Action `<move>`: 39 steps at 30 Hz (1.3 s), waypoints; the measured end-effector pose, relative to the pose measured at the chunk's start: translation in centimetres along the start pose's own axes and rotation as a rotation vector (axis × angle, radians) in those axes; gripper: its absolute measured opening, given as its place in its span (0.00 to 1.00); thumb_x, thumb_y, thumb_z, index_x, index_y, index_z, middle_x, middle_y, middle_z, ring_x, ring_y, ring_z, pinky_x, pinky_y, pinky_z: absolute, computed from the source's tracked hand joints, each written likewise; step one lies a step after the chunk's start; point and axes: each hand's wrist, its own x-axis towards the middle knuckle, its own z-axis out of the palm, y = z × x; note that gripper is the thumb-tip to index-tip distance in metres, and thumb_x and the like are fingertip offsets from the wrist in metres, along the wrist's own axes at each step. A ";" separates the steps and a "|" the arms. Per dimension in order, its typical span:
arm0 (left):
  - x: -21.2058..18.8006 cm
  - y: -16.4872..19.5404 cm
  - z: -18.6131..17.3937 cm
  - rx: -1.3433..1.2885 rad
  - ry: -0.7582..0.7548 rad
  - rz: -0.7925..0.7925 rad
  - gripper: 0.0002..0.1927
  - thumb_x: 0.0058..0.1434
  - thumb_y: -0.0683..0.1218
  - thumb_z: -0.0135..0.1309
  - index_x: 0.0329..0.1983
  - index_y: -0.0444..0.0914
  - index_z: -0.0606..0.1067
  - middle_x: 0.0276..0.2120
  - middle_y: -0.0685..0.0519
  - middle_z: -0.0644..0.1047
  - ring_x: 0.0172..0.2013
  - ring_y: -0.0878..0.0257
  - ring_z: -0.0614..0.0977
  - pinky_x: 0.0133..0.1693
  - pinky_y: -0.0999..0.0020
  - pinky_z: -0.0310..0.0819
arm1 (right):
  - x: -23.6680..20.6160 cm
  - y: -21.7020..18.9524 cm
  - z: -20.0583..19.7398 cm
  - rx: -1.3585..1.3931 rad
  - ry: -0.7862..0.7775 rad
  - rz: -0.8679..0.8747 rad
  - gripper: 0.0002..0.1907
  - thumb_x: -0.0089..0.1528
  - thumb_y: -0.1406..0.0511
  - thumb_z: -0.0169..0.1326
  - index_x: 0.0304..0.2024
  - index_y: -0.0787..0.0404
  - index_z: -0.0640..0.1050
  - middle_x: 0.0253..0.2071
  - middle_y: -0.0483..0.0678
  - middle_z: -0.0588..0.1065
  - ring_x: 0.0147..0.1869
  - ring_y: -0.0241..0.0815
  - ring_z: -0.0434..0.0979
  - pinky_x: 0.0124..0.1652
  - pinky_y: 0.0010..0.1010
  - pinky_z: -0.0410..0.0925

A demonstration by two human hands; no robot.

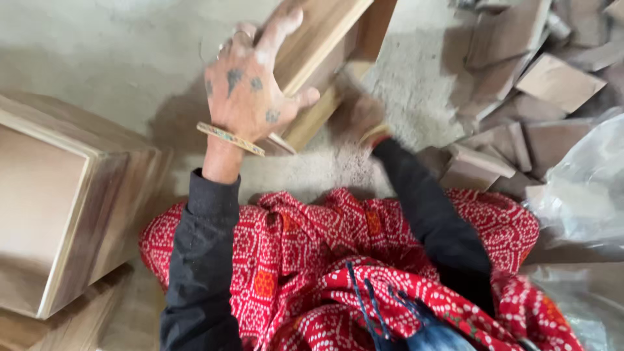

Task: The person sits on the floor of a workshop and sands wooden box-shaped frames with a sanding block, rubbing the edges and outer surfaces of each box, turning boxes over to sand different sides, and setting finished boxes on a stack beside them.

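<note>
A light wooden box piece (328, 39) stands tilted on the dusty floor ahead of my knees. My left hand (250, 84) lies spread on its near face, fingers apart, a bangle at the wrist. My right hand (361, 114), blurred, is low against the piece's lower right side; whether it grips the wood or something else I cannot tell. Both arms are in dark sleeves over a red patterned cloth (338, 260) on my lap.
A large wooden box (58, 201) lies at the left on flat boards. Several wood offcuts (520, 97) are heaped at the upper right. A clear plastic bag (585, 188) sits at the right edge. Sawdust covers the concrete floor (117, 58).
</note>
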 end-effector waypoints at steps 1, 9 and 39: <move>0.2 0.1 0.0 0.004 -0.002 -0.006 0.48 0.44 0.59 0.76 0.69 0.52 0.68 0.48 0.42 0.76 0.48 0.42 0.79 0.46 0.45 0.74 | -1.1 -2.5 1.3 0.075 0.087 0.076 0.13 0.65 0.56 0.56 0.50 0.51 0.81 0.39 0.49 0.78 0.35 0.49 0.78 0.33 0.44 0.71; -0.9 0.1 0.6 0.040 -0.059 -0.015 0.45 0.47 0.60 0.75 0.67 0.47 0.70 0.45 0.40 0.76 0.46 0.41 0.79 0.44 0.43 0.73 | -3.2 -3.4 1.9 0.090 -0.197 0.036 0.14 0.73 0.55 0.46 0.49 0.53 0.79 0.40 0.50 0.80 0.40 0.49 0.80 0.41 0.43 0.74; -1.3 -1.1 2.2 0.072 -0.008 0.046 0.39 0.52 0.66 0.74 0.57 0.40 0.76 0.44 0.42 0.79 0.44 0.41 0.80 0.44 0.43 0.73 | -4.0 -1.9 5.5 -0.165 0.042 -0.144 0.18 0.60 0.60 0.50 0.49 0.57 0.79 0.46 0.56 0.78 0.45 0.54 0.77 0.36 0.49 0.70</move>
